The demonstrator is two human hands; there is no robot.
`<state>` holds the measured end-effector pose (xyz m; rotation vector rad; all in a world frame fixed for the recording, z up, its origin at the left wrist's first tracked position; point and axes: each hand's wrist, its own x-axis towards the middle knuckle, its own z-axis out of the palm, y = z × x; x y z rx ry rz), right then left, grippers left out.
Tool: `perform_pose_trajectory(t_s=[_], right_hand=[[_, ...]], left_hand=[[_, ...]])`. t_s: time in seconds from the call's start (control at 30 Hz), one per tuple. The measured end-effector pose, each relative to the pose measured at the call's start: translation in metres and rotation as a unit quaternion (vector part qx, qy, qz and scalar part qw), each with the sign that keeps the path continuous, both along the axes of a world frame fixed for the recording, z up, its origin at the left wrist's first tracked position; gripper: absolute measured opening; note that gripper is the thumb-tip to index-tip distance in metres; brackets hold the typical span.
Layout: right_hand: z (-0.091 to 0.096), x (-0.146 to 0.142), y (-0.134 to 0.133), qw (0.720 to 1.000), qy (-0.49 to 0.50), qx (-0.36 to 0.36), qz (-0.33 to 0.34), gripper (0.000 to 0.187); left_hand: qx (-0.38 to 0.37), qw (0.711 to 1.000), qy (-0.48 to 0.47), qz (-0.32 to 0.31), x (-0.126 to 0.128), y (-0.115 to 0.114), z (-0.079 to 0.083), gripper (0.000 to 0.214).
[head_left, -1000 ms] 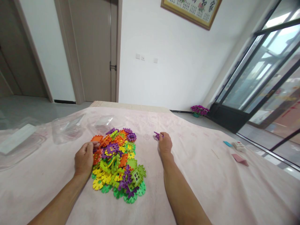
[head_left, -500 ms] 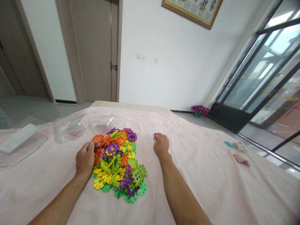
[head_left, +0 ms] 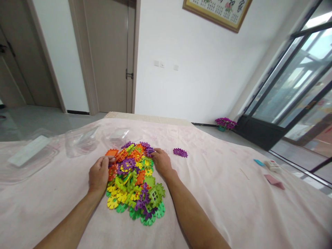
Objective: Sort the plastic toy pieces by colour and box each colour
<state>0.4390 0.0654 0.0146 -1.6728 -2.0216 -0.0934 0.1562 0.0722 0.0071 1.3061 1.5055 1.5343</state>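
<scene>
Plastic containers [head_left: 82, 142] — see-through, insides indistinct — lie near the heaped pieces [head_left: 129, 180].

The right hand [head_left: 161, 162] seemingly hides part of a purple piece [head_left: 149, 151]; the top edge crops a framed picture [head_left: 219, 13].

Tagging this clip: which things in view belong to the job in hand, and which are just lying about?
In the job:
left hand
right hand
colourful pile
purple plastic set apart

Lying about, apparently:
clear trays
blue item
white item
pink item
</scene>
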Motion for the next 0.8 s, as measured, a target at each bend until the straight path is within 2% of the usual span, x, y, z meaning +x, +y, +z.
perform_pose_trajectory(t_s=[0.2,0.37,0.5,0.63,0.73,0.8], right_hand=[[-0.001,0.009,-0.004,0.998,0.054,0.031,-0.012,0.017],[-0.001,0.026,-0.007,0.992,0.060,0.043,-0.107,0.018],[0.006,0.048,-0.013,0.978,0.003,0.032,-0.207,0.017],[0.010,0.068,-0.020,0.952,-0.064,0.046,-0.297,0.019],[0.009,0.074,-0.022,0.942,-0.070,0.054,-0.323,0.022],[0.007,0.072,-0.020,0.950,-0.063,0.049,-0.303,0.022]], left_hand=[[0.006,1.000,0.007,0.002,0.000,0.001,-0.001,0.034],[0.000,1.000,0.011,0.002,-0.002,0.002,-0.003,0.035],[0.001,1.000,0.016,0.002,-0.002,0.001,-0.004,0.035],[0.002,1.000,0.022,0.001,-0.003,0.002,-0.004,0.036],[0.002,1.000,0.025,0.000,-0.003,0.003,-0.005,0.036],[0.003,1.000,0.022,0.001,-0.003,0.003,-0.005,0.035]])
